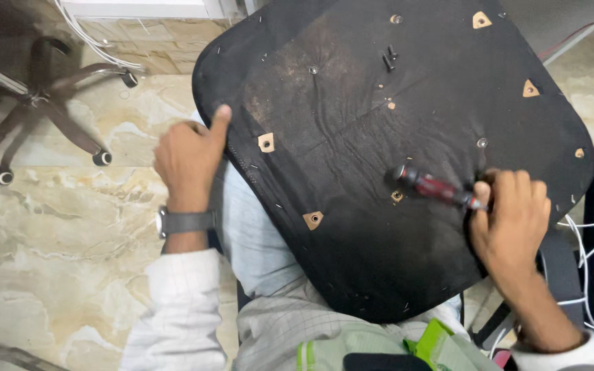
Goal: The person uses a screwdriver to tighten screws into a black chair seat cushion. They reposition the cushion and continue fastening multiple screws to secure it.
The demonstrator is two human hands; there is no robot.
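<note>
The seat lies upside down across the person's lap, black underside up, filling the middle of the view. Left hand is on its rim at nine o'clock, thumb pressed up along the edge, fingers curled round it out of sight. Over at four o'clock, the right hand is wrapped tight around a screwdriver, fingers pressed together on the near end of the red handle. The tool lies low over the fabric, its dark end pointing toward nine o'clock, just above a small hole; whether it touches the fabric, I can't tell.

Two loose black screws sit on the seat at twelve o'clock. Bare-wood cutouts dot the fabric, one close to the left thumb, another at seven o'clock.

A grey watch bands the left wrist. Off at ten o'clock, a chair base with castors stands on the marble floor. White cables trail at three o'clock, beside the right hand.
</note>
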